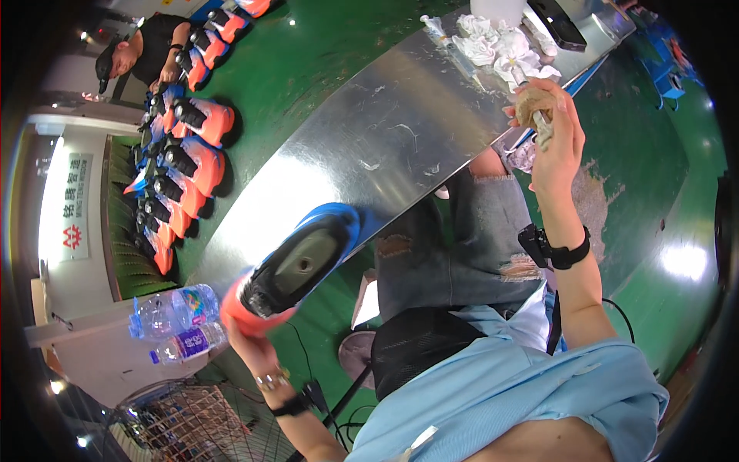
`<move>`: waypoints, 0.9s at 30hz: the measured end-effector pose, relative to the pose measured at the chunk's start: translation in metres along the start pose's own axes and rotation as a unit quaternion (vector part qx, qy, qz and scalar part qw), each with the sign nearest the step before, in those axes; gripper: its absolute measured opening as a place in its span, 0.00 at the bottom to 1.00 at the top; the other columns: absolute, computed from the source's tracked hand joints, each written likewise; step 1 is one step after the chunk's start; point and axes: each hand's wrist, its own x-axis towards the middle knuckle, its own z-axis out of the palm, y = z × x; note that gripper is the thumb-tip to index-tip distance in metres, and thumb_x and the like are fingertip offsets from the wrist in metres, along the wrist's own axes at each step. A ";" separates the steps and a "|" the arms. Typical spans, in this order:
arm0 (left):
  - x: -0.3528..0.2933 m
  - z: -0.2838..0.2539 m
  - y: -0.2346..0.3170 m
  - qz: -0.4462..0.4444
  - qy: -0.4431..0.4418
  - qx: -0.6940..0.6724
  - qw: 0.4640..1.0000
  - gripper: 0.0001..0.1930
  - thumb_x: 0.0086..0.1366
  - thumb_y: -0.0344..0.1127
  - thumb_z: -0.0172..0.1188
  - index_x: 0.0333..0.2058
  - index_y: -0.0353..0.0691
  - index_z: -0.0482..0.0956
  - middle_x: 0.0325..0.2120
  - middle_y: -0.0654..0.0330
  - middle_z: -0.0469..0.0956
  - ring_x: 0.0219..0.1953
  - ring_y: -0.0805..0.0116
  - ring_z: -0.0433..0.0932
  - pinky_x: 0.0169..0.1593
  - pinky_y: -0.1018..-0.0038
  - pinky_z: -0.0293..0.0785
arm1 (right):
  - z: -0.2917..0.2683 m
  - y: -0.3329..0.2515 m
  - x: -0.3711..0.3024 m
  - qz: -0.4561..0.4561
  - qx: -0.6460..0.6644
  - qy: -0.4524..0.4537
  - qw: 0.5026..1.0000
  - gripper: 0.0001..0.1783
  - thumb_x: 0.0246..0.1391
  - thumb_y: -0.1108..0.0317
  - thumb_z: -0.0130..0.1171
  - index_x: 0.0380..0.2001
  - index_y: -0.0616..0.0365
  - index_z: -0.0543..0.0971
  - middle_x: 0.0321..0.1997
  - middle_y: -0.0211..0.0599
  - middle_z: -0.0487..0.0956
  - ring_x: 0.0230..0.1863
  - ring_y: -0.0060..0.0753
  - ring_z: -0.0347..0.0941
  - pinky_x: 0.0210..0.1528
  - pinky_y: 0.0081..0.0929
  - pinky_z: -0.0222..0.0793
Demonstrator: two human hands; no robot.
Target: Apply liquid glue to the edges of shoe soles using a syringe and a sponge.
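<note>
My left hand (252, 350) is closed around the orange end of a sports shoe (265, 296) that shades from orange through black to blue. A grey piece with a round hole fills the shoe's opening. The shoe is held over the near left part of the metal table (369, 146), slightly blurred. At the table's right end, my right hand (563, 142) pinches a tan, crumpled wad of cloth (536, 108). Just beyond that hand are crumpled white tissues (493, 45) and a clear, syringe-like tube (453, 50).
A black phone (558, 25) and a white container (499, 11) stand at the table's far right. Rows of orange-and-blue shoes (185, 165) lie far left, beside another person (150, 54). Two plastic bottles (181, 312) and a wire-guarded fan (185, 420) are near left.
</note>
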 end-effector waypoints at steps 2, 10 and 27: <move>0.037 0.040 0.011 0.150 -0.019 0.082 0.985 0.23 0.62 0.46 0.46 0.50 0.35 0.64 0.49 0.55 0.67 0.51 0.63 0.66 0.55 0.67 0.59 | 0.005 -0.008 -0.006 0.005 0.015 -0.021 1.000 0.20 0.60 0.62 0.36 0.41 0.68 0.70 0.35 0.46 0.74 0.31 0.34 0.74 0.32 0.23 0.68; 0.037 0.211 0.055 0.493 -0.132 0.228 0.829 0.26 0.57 0.50 0.52 0.44 0.31 0.67 0.34 0.58 0.72 0.33 0.73 0.70 0.37 0.79 0.67 | 0.051 -0.083 -0.028 0.026 0.144 -0.203 0.968 0.24 0.57 0.51 0.29 0.43 0.58 0.66 0.32 0.43 0.66 0.20 0.34 0.63 0.23 0.25 0.61; 0.020 0.255 0.071 0.620 -0.342 0.295 0.642 0.41 0.47 0.65 0.56 0.39 0.23 0.68 0.32 0.50 0.73 0.33 0.64 0.75 0.38 0.73 0.70 | 0.087 -0.115 -0.019 0.135 0.444 -0.325 0.824 0.13 0.57 0.57 0.41 0.26 0.52 0.69 0.21 0.43 0.72 0.10 0.43 0.69 0.11 0.28 0.70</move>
